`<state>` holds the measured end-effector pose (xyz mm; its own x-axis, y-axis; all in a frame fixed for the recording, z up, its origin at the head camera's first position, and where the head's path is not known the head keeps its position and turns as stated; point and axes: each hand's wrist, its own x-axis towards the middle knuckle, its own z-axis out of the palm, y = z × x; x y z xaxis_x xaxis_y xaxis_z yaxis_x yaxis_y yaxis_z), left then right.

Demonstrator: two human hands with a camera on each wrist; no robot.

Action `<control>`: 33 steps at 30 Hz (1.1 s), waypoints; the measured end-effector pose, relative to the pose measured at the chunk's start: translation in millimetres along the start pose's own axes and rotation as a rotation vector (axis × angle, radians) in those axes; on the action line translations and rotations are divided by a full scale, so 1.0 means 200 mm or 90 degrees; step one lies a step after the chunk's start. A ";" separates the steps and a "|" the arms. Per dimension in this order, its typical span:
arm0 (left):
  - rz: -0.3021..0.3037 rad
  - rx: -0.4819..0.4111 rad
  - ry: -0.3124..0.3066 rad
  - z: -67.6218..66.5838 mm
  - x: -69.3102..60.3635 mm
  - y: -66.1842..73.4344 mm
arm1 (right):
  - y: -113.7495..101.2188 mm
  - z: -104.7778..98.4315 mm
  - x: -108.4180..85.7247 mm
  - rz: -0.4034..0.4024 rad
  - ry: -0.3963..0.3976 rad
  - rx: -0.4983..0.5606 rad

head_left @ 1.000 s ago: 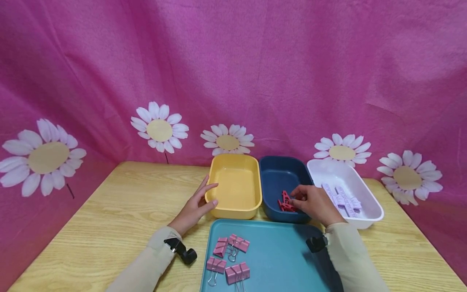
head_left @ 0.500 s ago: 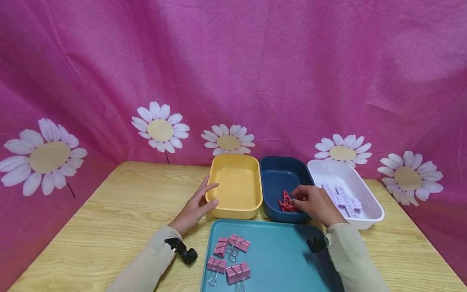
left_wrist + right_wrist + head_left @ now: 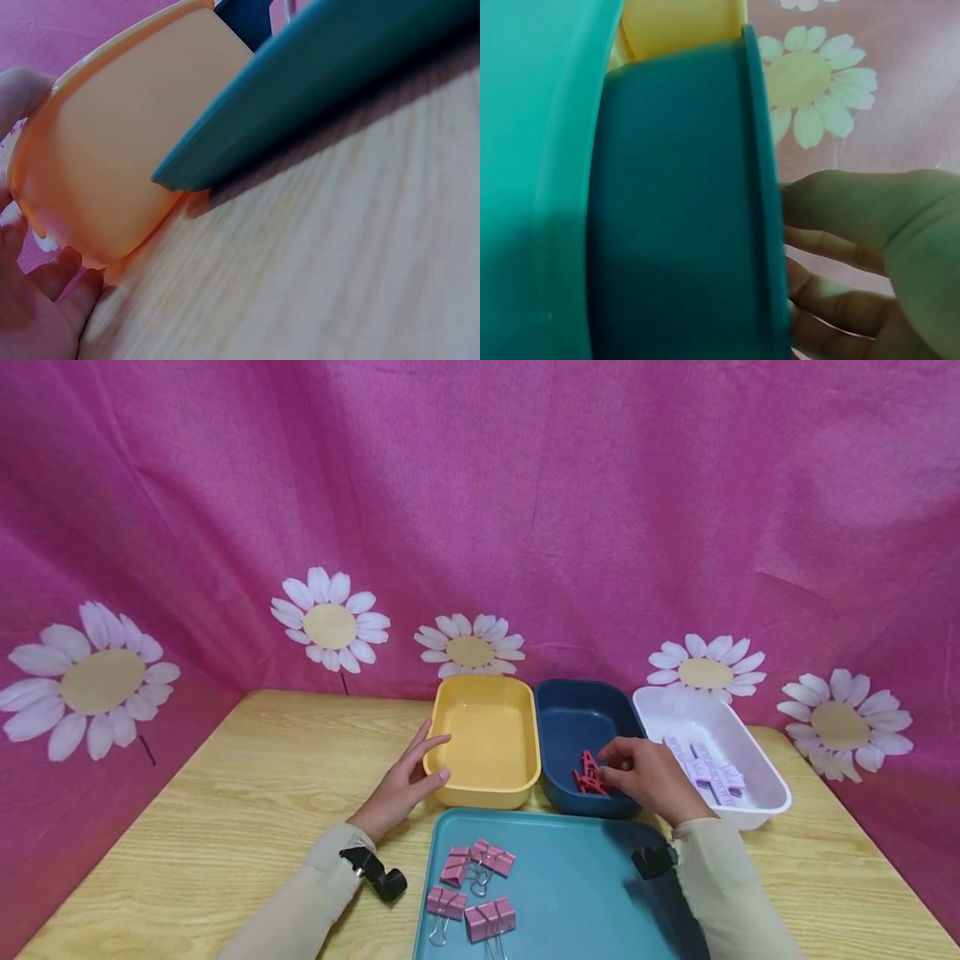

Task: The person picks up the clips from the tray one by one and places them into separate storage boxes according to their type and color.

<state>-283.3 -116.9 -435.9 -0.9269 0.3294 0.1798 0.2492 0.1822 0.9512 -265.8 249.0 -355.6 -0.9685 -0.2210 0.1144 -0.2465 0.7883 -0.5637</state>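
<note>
My left hand (image 3: 401,789) rests against the left side of the yellow bin (image 3: 487,797), thumb and forefinger lying over its rim. In the left wrist view, other fingers (image 3: 56,274) touch the bin's outside wall. My right hand (image 3: 648,777) reaches into the navy bin (image 3: 577,710), its curled thumb and forefinger pinching at a small red clothespin (image 3: 590,762) among others in the front right part. Their exact contact is partly hidden. From the right wrist, the navy bin's wall (image 3: 679,202) covers the fingertips.
A teal tray (image 3: 570,893) lies in front of the bins, with several pink binder clips (image 3: 491,918) on its left part. To the right stands a white bin (image 3: 772,793) holding lilac ruler-patterned clips (image 3: 705,768). A pink daisy curtain (image 3: 480,527) closes off the table's back.
Both hands hold their places at the yellow and navy bins. The whole head view shifts only very slightly; the bins, clips and tray stay where they were.
</note>
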 end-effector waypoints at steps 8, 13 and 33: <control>-0.003 0.007 0.005 0.00 0.01 0.00 | -0.06 -0.01 -0.02 -0.011 0.000 0.027; 0.008 0.000 0.006 0.00 0.01 0.00 | -0.11 -0.02 -0.03 -0.025 0.007 0.024; 0.000 0.009 0.008 0.00 0.01 -0.01 | -0.30 0.05 -0.08 -0.152 -0.013 0.013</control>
<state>-284.7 -116.6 -437.5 -0.9304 0.3177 0.1830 0.2531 0.1953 0.9475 -235.0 199.5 -331.8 -0.8816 -0.4115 0.2309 -0.4680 0.7000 -0.5393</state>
